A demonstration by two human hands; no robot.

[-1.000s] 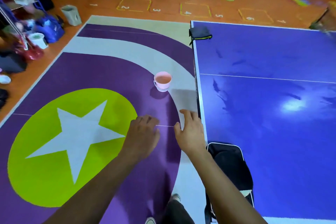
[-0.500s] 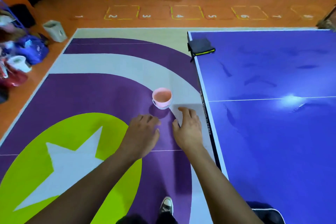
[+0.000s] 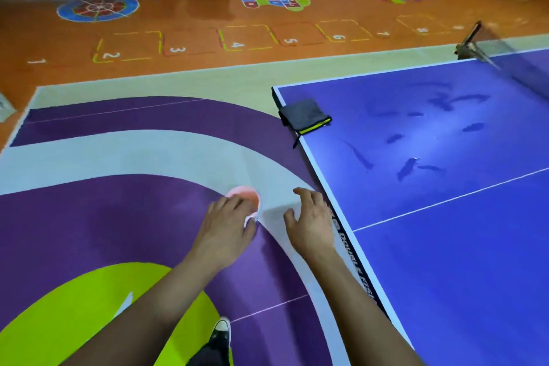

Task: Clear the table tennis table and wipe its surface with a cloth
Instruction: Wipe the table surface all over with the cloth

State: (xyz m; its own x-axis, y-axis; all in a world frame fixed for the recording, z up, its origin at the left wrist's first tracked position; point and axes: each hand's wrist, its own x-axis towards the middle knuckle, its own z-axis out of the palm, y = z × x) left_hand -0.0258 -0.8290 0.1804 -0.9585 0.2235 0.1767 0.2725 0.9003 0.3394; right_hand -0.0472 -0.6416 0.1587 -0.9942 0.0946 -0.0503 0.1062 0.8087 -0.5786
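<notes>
Now the left hand [image 3: 225, 226], fingers spread open, is nearer & prob. just over the pink bucket [image 3: 246, 197] ahead on the floor; right hand [image 3: 312, 220] open, empty beside the worktop [image 3: 445, 217].

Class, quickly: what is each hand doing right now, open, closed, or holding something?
Left hand: open, reaching over the pink bucket on the floor; contact cannot be told.
Right hand: open, fingers spread, holding nothing.
</notes>
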